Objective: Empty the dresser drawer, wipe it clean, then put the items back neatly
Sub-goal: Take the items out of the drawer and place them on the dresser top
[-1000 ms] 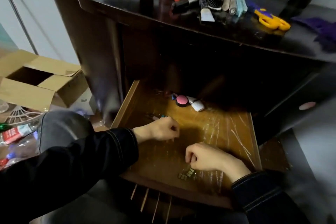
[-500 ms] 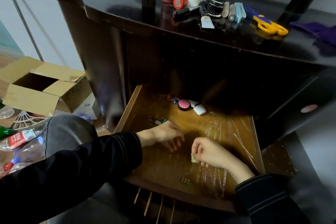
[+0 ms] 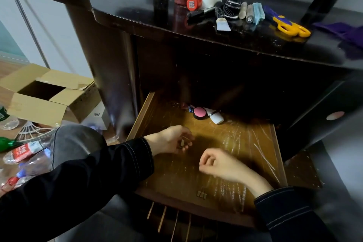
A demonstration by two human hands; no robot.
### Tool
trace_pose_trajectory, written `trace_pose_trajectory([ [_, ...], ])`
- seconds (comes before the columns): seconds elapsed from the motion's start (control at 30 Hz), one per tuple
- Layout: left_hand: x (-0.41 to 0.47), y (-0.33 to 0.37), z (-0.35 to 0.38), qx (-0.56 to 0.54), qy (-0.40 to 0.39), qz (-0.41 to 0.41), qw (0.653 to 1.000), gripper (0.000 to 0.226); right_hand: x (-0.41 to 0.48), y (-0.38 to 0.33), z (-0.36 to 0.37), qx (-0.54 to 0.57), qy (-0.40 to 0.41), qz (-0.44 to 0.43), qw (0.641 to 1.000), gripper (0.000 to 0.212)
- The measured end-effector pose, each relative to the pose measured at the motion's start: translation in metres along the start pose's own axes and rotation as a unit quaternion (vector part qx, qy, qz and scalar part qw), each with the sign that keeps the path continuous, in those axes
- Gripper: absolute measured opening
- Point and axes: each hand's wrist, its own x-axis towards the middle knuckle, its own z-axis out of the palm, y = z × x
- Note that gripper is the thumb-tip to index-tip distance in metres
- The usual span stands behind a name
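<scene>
Pinching a clip [image 3: 182, 143], left hand [image 3: 170, 139] hovers beside curled right hand [image 3: 221, 164], contents unclear; compact [image 3: 200, 113] and tube [image 3: 215, 117] lie behind.

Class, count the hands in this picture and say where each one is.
2. The left hand is over the drawer's left side, holding a small piece. The right hand is beside it, nearer the front, fingers curled. No other shows.

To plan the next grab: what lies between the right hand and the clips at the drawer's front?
Nothing: the head view shows only bare, scratched drawer floor between the right hand and the clips.
</scene>
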Motion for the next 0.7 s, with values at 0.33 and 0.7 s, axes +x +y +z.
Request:
trace_pose_trajectory([
  [0.33,0.0,-0.001,0.0,0.001,-0.004,-0.004,1.0,0.021,0.003,0.003,0.021,-0.159,-0.153,0.011,0.975,0.006],
  [0.7,-0.005,-0.002,0.009,-0.041,-0.089,-0.115,0.989,0.047,0.018,-0.031,0.013,0.165,0.169,-0.061,0.97,0.003],
])
